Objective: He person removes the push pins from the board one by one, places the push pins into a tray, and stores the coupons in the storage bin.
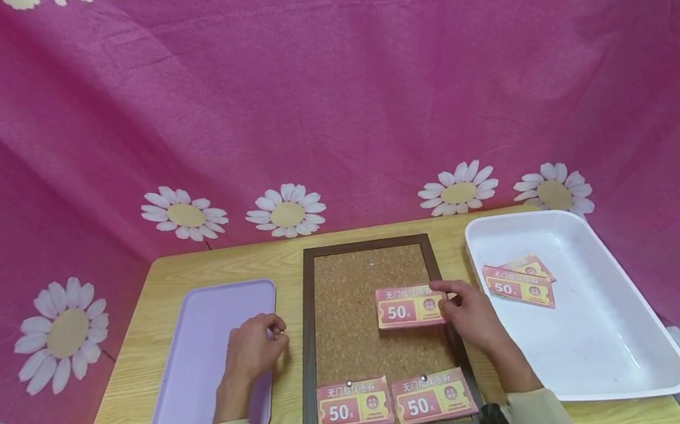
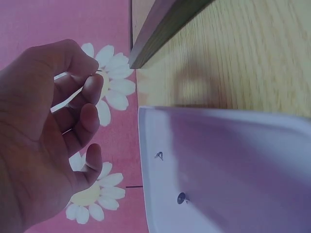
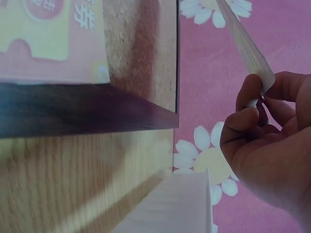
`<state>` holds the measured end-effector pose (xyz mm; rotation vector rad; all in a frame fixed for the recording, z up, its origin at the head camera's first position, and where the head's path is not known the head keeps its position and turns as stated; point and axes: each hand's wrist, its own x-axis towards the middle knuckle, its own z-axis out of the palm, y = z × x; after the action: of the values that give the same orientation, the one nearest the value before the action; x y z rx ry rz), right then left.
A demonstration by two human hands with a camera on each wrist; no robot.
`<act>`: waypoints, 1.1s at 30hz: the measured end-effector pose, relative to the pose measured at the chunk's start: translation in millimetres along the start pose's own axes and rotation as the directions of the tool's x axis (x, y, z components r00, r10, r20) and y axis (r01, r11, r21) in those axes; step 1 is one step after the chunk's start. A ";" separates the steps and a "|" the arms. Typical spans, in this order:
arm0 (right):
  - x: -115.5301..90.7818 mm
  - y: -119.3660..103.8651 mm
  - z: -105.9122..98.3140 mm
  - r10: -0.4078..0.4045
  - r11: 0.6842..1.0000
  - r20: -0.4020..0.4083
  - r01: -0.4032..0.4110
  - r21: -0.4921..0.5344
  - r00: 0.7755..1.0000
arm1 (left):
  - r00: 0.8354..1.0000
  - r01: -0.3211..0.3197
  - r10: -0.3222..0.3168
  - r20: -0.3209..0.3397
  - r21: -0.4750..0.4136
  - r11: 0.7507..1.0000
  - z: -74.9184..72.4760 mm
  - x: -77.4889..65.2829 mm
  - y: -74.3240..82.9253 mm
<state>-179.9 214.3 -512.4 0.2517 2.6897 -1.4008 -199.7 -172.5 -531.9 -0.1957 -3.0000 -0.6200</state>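
My right hand [image 1: 475, 319] pinches a pink-and-yellow paper coupon [image 1: 410, 307] by its right end, over the upper right of a cork board [image 1: 346, 323] in a dark brown frame. The right wrist view shows that coupon [image 3: 248, 48] almost edge-on, lifted above the board. Along the board's bottom lie two more coupons, one on the left [image 1: 354, 406] and one on the right [image 1: 435, 398], each with a thumbtack at its top edge. Over the purple tray's right side, my left hand [image 1: 254, 351] holds a thumbtack [image 2: 99, 72] between thumb and forefinger, mostly hidden by the fingertips.
The purple tray [image 1: 197, 368] is left of the board; inside it the left wrist view shows loose thumbtacks [image 2: 181, 198]. To the right stands a deep white bin [image 1: 595, 351] with overlapping coupons [image 1: 518, 286]. A pink flowered cloth [image 1: 327, 101] hangs behind the wooden table [image 1: 239, 262].
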 end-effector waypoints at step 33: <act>14.0 3.2 -37.6 0.035 0.999 -0.045 -0.036 -0.027 0.998 | 0.995 0.094 -0.094 -0.013 0.011 0.995 -4.8 -3.2 -31.4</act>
<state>-193.5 248.4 -495.7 0.3304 2.7243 -1.3631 -200.6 -203.3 -540.1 -0.0496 -3.0149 -0.6090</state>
